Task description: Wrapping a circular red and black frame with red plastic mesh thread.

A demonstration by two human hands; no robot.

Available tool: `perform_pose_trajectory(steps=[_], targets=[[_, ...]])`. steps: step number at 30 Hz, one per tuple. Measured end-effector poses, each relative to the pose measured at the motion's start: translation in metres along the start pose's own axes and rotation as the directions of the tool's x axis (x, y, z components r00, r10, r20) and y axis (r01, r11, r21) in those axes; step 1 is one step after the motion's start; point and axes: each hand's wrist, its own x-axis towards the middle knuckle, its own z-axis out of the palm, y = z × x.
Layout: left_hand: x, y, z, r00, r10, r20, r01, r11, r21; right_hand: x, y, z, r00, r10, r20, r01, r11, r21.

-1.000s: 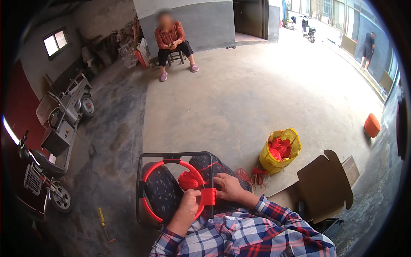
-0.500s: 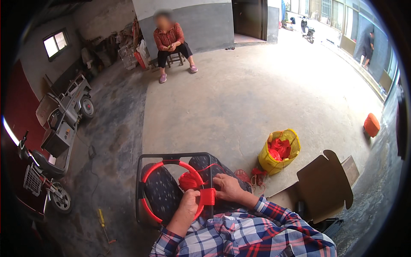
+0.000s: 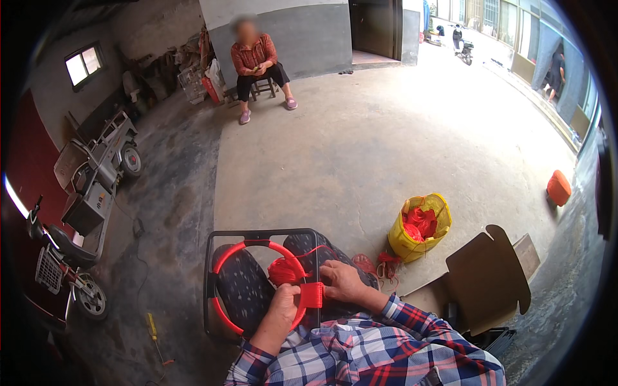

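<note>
The left hand [image 3: 281, 307] pinches the glossy red ring [image 3: 224, 255] beside a flat red cord band [image 3: 311, 295]; the right hand [image 3: 347, 282] curls at the band's right edge, its grip unclear. Around the ring, the black rectangular frame [image 3: 264, 231] lies over the lap, side bars pointing away from the body, long axis uncertain. Beyond the right hand stands a yellow bag [image 3: 411, 243].

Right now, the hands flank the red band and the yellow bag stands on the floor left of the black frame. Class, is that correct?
Not quite: the head view shows the yellow bag standing on the floor right of the black frame. The left hand and right hand do flank the red band.
</note>
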Motion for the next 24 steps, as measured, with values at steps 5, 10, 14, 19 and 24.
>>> perform_pose_trajectory(steps=[5,10,14,19,24], targets=[[-0.001,-0.001,-0.001,1.000,0.011,0.016,-0.011,1.000,0.015,-0.001,0.000,0.002,1.000,0.020,0.011,-0.021,0.999,0.032],[-0.003,0.002,0.007,0.999,0.029,0.041,-0.030,0.999,0.013,-0.001,0.002,0.002,1.000,0.016,-0.007,-0.016,0.999,0.039],[0.005,0.000,-0.003,1.000,0.023,0.017,-0.024,1.000,0.009,0.002,0.014,0.004,0.987,0.066,-0.144,-0.011,0.936,0.353],[0.016,0.000,-0.029,0.999,-0.035,0.004,0.035,0.995,-0.093,-0.002,0.029,-0.015,0.907,0.421,0.031,-0.229,0.430,0.873],[0.001,0.004,-0.018,0.998,-0.019,0.064,0.026,0.993,-0.111,-0.009,0.042,-0.054,0.944,0.328,0.039,0.003,-0.129,0.992]])
